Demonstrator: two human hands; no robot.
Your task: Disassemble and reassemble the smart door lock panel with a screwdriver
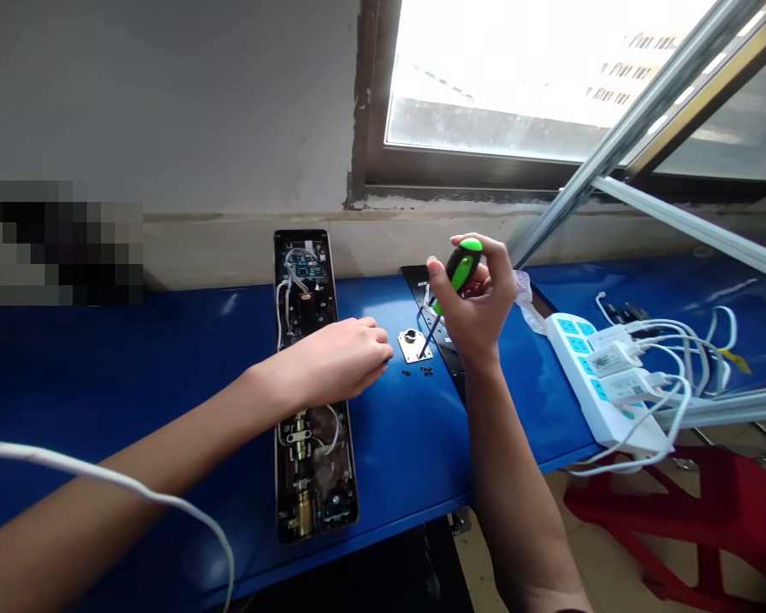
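My right hand (476, 302) is closed round a screwdriver with a green and black handle (460, 264), its tip down beside a small square metal plate (414, 346) on the blue table (166, 358). My left hand (341, 358) rests over an opened long electronic lock body (312, 409), its fingers curled and pinched near the table just left of the plate; what they hold is too small to see. A few small black screws (425, 371) lie next to the plate. A black cover panel (443, 336) lies behind my right hand.
A white power strip (603, 379) with several plugged chargers and white cables sits at the right. A metal rail (619, 136) leans across the window. A red stool (708, 511) stands below the table edge. A white cable (134, 489) crosses my left forearm.
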